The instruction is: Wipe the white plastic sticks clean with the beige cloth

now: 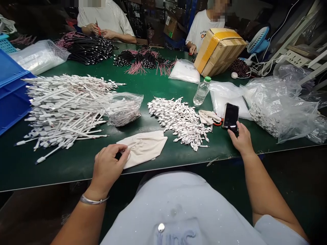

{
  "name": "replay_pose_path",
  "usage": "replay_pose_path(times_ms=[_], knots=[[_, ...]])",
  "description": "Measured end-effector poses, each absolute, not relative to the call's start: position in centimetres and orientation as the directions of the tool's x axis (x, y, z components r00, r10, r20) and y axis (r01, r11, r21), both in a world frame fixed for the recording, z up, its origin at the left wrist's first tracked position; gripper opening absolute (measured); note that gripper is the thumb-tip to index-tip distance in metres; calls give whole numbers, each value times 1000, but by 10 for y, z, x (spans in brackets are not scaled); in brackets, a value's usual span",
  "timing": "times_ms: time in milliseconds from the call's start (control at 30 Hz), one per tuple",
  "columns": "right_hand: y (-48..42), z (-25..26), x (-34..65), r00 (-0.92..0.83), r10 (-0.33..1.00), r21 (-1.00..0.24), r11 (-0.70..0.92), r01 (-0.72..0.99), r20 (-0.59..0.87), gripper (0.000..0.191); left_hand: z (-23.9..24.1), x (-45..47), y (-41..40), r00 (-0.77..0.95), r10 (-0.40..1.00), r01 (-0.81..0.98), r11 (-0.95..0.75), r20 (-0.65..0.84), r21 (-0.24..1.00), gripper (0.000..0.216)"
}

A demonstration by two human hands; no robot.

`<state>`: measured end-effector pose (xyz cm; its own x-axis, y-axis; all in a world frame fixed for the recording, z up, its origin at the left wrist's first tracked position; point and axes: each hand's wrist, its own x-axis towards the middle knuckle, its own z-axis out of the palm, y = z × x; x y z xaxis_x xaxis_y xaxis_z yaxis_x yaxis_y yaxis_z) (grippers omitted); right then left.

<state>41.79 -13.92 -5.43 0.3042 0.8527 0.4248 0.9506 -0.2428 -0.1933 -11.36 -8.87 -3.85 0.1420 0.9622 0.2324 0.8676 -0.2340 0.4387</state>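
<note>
My left hand [109, 166] is closed in a pinch at the left end of a cream-white cloth [145, 148], which lies flat near the table's front edge. A silver bangle is on that wrist. My right hand [241, 137] holds the lower right corner of a black-screened phone [231, 115], thumb at the bottom and fingers at the side. Between the hands lies a pile of short white cables [178, 119]. A crumpled cream cloth [208, 117] and an orange-red ring-shaped handle [218, 122] sit just left of the phone.
A larger white cable heap [63, 105] and a bag of cables [124, 110] lie left, beside blue bins [12, 92]. A water bottle [201, 91], carton [219, 51], fan [258, 41] and plastic bags [283, 102] stand right. Two people work opposite, near black cables [87, 49].
</note>
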Motion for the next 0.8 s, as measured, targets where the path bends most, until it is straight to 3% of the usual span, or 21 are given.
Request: replay_pose_path(times_ms=[267,800], knots=[[-134,-51,413,388,882,-49,-390,919,267,63,-38,-114,-90,136,966,871,-223,222,438,20],[-133,-52,413,422,876,-59,-420,906,234,61,-38,-114,-90,134,962,868,-229,236,441,20]])
